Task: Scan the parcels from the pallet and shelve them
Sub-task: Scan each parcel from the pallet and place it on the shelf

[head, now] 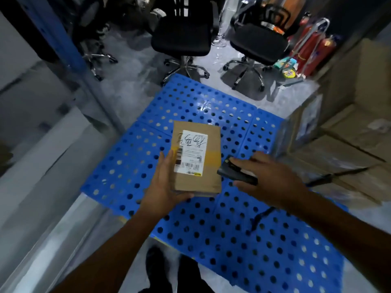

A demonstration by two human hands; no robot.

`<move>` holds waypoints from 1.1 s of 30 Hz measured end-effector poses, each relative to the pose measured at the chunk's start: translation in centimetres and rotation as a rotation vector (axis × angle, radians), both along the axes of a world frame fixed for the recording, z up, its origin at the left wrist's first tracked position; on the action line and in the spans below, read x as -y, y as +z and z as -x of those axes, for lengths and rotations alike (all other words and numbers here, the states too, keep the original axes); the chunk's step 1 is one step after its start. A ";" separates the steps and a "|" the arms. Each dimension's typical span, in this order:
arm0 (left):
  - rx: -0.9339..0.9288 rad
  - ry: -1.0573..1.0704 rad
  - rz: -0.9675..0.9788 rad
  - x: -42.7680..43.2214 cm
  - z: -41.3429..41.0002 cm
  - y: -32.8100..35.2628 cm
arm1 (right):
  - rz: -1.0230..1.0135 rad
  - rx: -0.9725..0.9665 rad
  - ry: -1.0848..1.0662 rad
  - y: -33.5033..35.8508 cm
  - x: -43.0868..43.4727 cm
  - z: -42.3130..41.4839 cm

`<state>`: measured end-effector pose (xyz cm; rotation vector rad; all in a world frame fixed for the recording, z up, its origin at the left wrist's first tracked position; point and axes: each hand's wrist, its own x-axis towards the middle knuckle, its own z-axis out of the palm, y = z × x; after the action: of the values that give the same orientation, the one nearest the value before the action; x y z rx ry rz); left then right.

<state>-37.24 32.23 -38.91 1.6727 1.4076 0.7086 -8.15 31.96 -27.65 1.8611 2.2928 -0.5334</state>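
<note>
Over the pallet (254,240): both your hands work above its blue perforated top
Left hand (163,187): gripping the parcel (196,157) at its near-left corner, fingers up the left side, thumb along the near edge
Parcel: a brown carton, face up; it looks lifted off the pallet, its long axis running away from you
Label (191,153): white, on the top face, barcodes at the end nearest your left fingers
Right hand (268,178): curled round the black scanner (234,172), whose nose sits just beside the parcel's right edge
What the scan turns on: the barcodes lie left of your right hand, across the carton's short width, so the scanner likely needs aiming left
Stage: scanning, by the look of it; shelving not yet begun
</note>
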 end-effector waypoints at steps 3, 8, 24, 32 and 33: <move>0.056 -0.024 0.062 -0.9 -0.1 -0.5 | -0.033 0.331 0.208 3.6 -1.1 1.2; 0.127 0.009 0.036 -0.8 -0.1 -1.5 | -0.003 0.558 0.373 7.6 -1.4 3.5; 0.300 0.125 0.045 0.0 4.4 2.2 | 0.142 -0.380 -0.342 1.2 -2.3 5.9; -0.061 0.554 -0.271 -1.6 16.1 11.3 | 0.195 -0.784 -0.169 3.0 -11.0 20.3; -0.129 0.614 -0.293 -1.7 17.7 12.2 | 0.209 -0.799 -0.134 3.6 -11.8 22.5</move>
<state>-54.99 33.96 -26.73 1.5151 2.0200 1.2109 -30.67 43.80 -24.08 1.9193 2.3708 -1.7244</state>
